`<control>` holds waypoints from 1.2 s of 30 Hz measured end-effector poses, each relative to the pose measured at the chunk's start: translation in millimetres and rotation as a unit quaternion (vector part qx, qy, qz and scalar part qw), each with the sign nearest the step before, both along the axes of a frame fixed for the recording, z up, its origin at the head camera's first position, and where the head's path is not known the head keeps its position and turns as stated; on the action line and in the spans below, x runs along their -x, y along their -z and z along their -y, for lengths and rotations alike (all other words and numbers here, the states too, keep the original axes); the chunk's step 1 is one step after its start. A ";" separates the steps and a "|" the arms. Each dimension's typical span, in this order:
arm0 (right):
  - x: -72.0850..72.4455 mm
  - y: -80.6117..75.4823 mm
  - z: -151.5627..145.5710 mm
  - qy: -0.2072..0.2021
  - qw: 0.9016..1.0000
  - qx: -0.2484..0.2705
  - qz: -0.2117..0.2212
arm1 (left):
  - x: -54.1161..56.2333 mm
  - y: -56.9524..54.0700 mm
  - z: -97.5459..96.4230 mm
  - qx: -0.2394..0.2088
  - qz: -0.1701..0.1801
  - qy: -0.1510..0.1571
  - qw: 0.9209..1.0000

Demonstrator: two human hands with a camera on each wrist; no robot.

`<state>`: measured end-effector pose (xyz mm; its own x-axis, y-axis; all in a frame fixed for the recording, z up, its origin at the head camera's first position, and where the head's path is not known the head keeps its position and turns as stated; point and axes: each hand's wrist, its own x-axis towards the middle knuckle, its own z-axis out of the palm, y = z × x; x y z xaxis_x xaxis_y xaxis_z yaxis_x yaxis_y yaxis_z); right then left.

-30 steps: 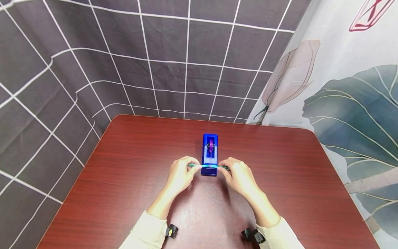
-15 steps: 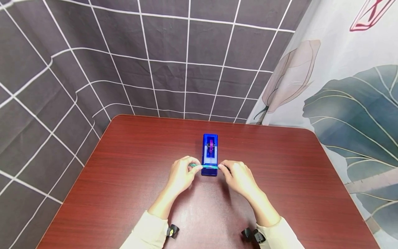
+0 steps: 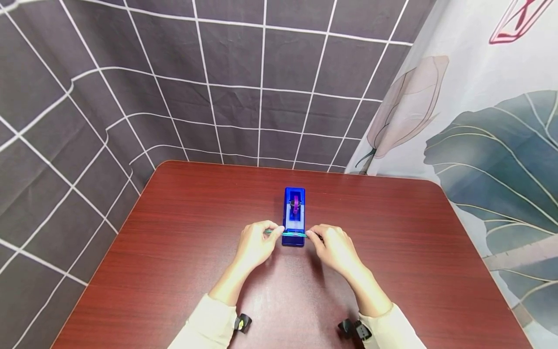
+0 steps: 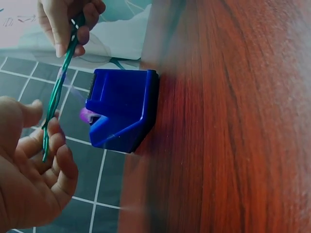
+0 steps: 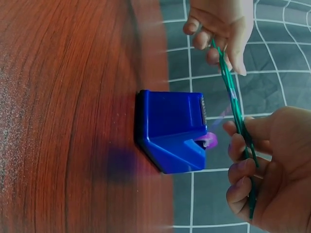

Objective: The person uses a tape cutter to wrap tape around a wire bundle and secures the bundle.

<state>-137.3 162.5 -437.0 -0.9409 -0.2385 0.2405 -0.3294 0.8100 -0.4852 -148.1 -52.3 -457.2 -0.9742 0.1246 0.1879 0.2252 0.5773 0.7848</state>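
Between my two hands stretches a bundle of thin green strands, wire-like, held crosswise above the front of a blue tape dispenser. My left hand pinches one end with thumb and fingers. At the other end, my right hand pinches it the same way. A purple roll of tape sits in the dispenser. In the right wrist view a thin, clear purplish strip of tape runs from the dispenser to the middle of the bundle. The dispenser's toothed cutting edge faces the bundle.
The dispenser stands on a reddish-brown wooden table. Behind the table hangs a dark curtain with white grid lines. A pale leaf-patterned curtain hangs at the right.
My left thumb has shifted slightly forward and right along the bundle. My right fingers have altered their grip a little, and less of the bundle's right end shows. The dispenser stays put.
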 end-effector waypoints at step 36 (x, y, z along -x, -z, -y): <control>1.0 6.0 -0.1 -0.006 1.000 0.011 0.006 | 1.2 3.6 2.6 -0.008 -0.009 0.010 1.000</control>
